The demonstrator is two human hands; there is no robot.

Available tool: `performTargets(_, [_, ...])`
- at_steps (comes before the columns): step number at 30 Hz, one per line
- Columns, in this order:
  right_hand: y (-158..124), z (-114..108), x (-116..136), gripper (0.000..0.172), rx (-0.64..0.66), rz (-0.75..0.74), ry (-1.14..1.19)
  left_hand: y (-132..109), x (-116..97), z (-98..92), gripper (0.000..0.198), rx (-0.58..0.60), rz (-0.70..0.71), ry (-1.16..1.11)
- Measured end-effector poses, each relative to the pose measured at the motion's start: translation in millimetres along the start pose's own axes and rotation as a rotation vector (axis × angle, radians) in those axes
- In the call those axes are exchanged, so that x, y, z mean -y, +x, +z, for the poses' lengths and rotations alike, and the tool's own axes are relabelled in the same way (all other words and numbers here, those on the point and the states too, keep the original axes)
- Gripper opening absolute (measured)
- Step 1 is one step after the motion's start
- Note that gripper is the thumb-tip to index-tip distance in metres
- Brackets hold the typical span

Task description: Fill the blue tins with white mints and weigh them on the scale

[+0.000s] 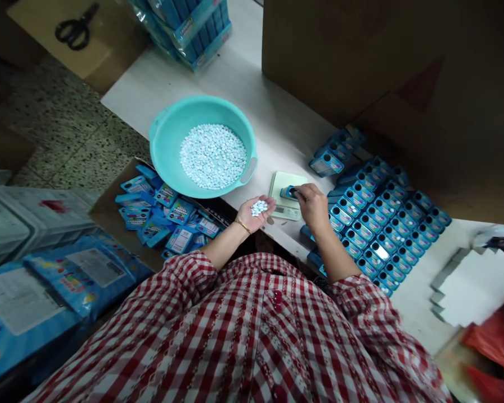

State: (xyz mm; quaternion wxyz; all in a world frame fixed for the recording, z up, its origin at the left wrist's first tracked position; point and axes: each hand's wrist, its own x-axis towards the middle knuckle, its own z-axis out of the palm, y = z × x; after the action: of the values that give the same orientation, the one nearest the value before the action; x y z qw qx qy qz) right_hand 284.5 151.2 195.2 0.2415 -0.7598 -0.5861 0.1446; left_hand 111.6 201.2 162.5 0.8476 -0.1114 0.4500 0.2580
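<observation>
My left hand is turned palm up and cupped, holding a small heap of pale blue-white candies. It is beside the front edge of a small pale kitchen scale. On that scale rests a little blue candy box with a dark round opening. The fingertips of my right hand are pinched together at this opening; what is between them, if anything, is hidden. Behind my left hand stands a turquoise basin with many of the same candies in its bottom.
Rows of blue candy boxes stand right of my right hand, before a large cardboard box. At left, an open carton holds loose blue boxes. Wrapped packs stand behind the basin; scissors lie on cardboard.
</observation>
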Motion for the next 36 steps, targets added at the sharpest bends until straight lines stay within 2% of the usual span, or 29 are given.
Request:
performTargets(5, [-15,-14,-8,0.015,-0.202,0.052,0.159,-10,-10,-16.8,0.023,-0.058,0.036,-0.019])
performTargets(10, [-55,-26,-29,0.017,-0.433,0.341,0.235,-17,-23,-35.8,0.022,-0.14,0.057,-0.023])
performTargets(13, [-74,-29,-37,0.021,-0.487,0.457,0.242,-18,-30,-47.3,0.023,-0.152,0.063,-0.006])
performTargets(16, [-79,-32,-38,0.022,-0.494,0.484,0.215,-19,-32,-54.1,0.023,-0.131,0.065,0.013])
performTargets(20, [-74,-34,-29,0.023,-0.435,0.43,0.192,-22,-28,-52.8,0.02,-0.113,0.032,0.051])
performTargets(23, [-73,-24,-5,0.022,-0.334,0.27,0.167,-26,-19,-47.2,0.02,-0.067,-0.021,0.096])
performTargets(26, [-74,-5,31,0.027,-0.034,0.006,0.131,-26,-1,-38.1,0.023,0.016,-0.111,0.14])
performTargets(29, [-73,14,57,0.036,0.252,-0.178,-0.012,-25,18,-24.4,0.026,0.004,-0.16,0.133])
performTargets(32, [-66,20,57,0.039,0.339,-0.229,-0.139,-24,25,-9.4,0.027,-0.019,-0.157,0.108])
performTargets(36, [-52,13,37,0.034,0.324,-0.258,-0.137,-22,22,4.1,0.031,0.1,-0.131,0.11])
